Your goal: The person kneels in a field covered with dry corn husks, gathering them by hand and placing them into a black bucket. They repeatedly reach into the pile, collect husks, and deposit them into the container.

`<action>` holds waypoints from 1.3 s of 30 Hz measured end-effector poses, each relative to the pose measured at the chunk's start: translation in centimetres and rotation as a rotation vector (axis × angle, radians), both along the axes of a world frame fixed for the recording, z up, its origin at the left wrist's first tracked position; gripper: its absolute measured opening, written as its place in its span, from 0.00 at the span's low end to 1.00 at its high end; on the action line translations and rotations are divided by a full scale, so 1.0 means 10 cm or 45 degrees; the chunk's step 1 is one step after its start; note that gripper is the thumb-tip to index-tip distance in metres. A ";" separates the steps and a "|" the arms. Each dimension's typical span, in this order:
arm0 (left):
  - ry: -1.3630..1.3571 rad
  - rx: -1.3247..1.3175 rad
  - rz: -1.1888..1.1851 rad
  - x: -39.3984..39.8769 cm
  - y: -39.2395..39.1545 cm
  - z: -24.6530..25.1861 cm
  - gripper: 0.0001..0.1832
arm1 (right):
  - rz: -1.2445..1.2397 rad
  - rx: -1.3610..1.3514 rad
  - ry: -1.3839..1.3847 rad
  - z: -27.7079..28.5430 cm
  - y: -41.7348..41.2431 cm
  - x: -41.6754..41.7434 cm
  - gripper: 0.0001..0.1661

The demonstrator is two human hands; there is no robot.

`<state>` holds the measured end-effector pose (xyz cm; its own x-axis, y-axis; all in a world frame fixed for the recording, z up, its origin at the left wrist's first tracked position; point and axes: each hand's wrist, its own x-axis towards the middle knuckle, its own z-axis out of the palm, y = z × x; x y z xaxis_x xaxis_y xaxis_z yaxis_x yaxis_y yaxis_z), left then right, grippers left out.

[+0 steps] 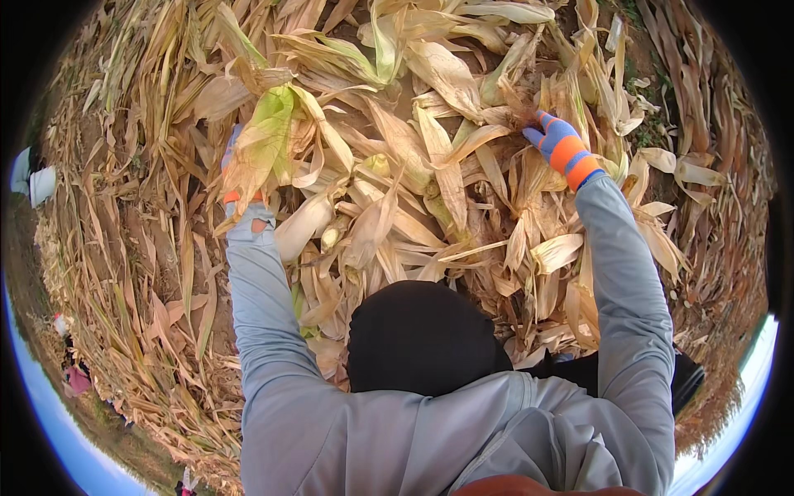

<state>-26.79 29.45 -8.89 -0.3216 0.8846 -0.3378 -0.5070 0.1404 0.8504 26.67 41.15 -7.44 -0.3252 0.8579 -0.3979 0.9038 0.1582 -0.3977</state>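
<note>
My left hand (232, 149), in a blue and orange knit glove, is at the left, mostly covered by a large yellow-green corn husk (271, 133). Its fingers are hidden, so the grip does not show. On the right, my right hand (561, 147) wears a matching striped glove. Its fingertips are at a tuft of brown corn silk (526, 118) on the end of a husk; whether they pinch it is unclear. Between the hands lies a thick heap of dry corn husks (397, 142). A pale ear end (330, 238) pokes out of the husks nearer to me.
Dry corn stalks and leaves (130, 204) spread over brown soil on the left. More flattened stalks (695, 93) lie at the right. A black-covered rounded shape, perhaps my knee (422, 338), is in front of my chest. Partial figures of people (75, 378) appear at the far left rim.
</note>
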 end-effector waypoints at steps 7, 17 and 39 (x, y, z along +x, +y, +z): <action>1.377 0.222 0.656 1.06 0.16 1.21 0.12 | 0.327 -0.202 -0.526 0.32 -0.28 0.87 0.15; 1.382 0.510 -1.249 3.06 0.43 0.91 0.15 | -0.357 -0.566 -0.062 0.74 -0.87 2.11 0.15; 0.768 0.412 -2.279 4.63 -0.07 0.22 0.16 | -0.444 -0.159 -0.231 -0.30 -0.76 1.03 0.30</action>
<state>19.48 28.74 -6.67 0.9082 0.2642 -0.3246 0.3582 -0.0894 0.9294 36.97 33.56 -10.47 0.0613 0.8458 -0.5300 0.9519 -0.2094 -0.2239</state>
